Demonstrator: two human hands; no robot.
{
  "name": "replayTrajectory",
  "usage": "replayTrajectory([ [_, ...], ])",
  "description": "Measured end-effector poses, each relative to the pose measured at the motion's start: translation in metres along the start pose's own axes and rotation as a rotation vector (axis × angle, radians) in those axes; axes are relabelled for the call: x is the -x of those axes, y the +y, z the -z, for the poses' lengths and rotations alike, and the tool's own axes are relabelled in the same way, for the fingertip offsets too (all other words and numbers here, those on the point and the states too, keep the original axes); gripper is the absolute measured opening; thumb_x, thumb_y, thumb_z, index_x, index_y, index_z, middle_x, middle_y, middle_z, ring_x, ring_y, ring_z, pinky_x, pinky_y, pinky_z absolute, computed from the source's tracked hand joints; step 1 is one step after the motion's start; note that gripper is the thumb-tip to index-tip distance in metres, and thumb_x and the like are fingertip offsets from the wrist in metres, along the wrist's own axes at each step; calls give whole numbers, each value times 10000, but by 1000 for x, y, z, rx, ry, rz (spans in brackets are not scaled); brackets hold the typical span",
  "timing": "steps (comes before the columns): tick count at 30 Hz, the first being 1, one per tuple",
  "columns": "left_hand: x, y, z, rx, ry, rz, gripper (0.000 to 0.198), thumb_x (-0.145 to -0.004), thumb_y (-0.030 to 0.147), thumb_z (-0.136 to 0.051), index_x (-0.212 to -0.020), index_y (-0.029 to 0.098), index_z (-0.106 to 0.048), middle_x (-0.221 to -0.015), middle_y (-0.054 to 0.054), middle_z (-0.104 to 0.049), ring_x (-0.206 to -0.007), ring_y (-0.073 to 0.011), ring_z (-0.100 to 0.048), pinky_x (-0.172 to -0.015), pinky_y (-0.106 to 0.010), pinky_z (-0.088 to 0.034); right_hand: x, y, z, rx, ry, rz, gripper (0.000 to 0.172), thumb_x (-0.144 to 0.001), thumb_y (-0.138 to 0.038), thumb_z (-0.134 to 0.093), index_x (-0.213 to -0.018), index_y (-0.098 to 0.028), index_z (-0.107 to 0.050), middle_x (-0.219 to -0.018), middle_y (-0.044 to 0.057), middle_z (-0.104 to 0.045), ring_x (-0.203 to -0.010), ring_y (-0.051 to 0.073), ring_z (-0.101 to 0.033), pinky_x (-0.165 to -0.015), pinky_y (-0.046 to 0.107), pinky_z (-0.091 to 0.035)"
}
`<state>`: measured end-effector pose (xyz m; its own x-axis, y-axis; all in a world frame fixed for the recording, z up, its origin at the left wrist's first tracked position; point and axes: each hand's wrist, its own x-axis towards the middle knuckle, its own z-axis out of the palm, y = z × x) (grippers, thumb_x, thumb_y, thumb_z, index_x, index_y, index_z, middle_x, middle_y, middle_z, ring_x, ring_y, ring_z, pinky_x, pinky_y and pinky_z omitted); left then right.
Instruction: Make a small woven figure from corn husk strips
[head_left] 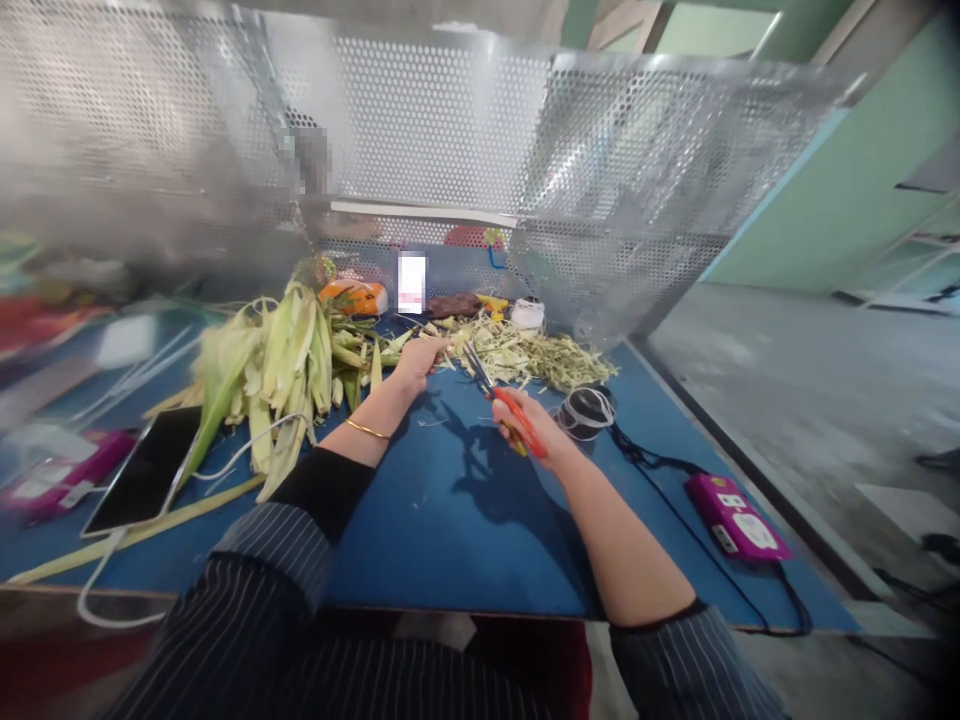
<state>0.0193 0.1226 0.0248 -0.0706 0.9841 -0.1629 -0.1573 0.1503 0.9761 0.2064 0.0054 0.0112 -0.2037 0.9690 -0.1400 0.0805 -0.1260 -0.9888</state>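
My right hand is wrapped round a pair of scissors with orange-red and yellow handles. The blades point up and away from me and look slightly apart. My left hand reaches to the near left edge of a heap of cut, shredded pale green husk. Its fingers are drawn together, and whatever lies between them is hidden. Left of that hand lies a large bunch of long pale green corn husks, with loose strips around it.
The blue tabletop ends at a perforated metal screen. A phone with a white cable lies left. On the right are a coiled cable and a magenta box with black leads. An orange packet sits at the back.
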Motion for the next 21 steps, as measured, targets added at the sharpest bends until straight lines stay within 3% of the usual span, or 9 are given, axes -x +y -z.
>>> replayTrajectory([
  [13,14,-2,-9,-93,-142,-66,113,-718,204,-643,-643,124,-615,-619,-9,-590,-478,-59,-382,-410,-182,-210,-2,3,0,-17,21,-30,553,-689,-638,-672,-1013,-208,-549,-684,-48,-528,-454,44,-450,-336,149,-343],
  [21,16,-7,-12,-155,-181,-83,138,-707,215,-652,-599,135,-621,-630,-27,-600,-485,-72,-395,-426,-194,-223,-1,2,0,-71,20,-15,479,-705,-598,-680,-973,-220,-558,-664,-51,-540,-443,50,-450,-331,154,-327],
])
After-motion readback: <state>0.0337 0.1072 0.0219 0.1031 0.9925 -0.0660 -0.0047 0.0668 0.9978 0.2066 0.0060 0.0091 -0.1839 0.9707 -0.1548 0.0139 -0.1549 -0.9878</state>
